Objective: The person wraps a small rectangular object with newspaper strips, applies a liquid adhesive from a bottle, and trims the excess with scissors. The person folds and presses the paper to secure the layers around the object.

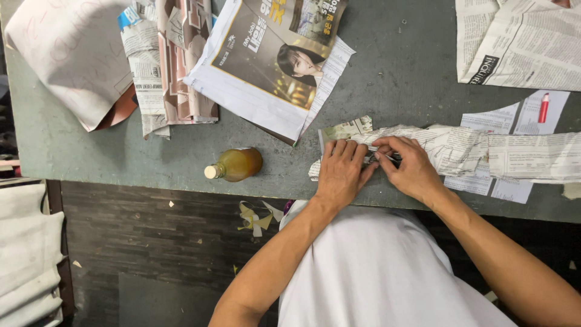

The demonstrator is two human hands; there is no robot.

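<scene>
- Left hand (pixel 340 172) lay flat, fingers together, pressing the left end of the folded newspaper strip (pixel 448 148) at the table's (pixel 387 85) near edge, pinning it in place.
- Right hand (pixel 410 166) pinched the strip's fold just beside it, likely creasing.
- Small amber bottle (pixel 235 165) lay on its side near that edge, left of the hands.
- Loose newspaper sheets (pixel 266 54) sat pushed toward the far edge.
- Red marker (pixel 543 108) rested on paper near the right edge.

1. We see two hands: left hand (pixel 341 172), right hand (pixel 413 169).
2. We count one amber bottle (pixel 235 164).
3. One red marker (pixel 543 108).
4. One long crumpled newspaper strip (pixel 460 151).
5. One open magazine (pixel 272 60).
</scene>
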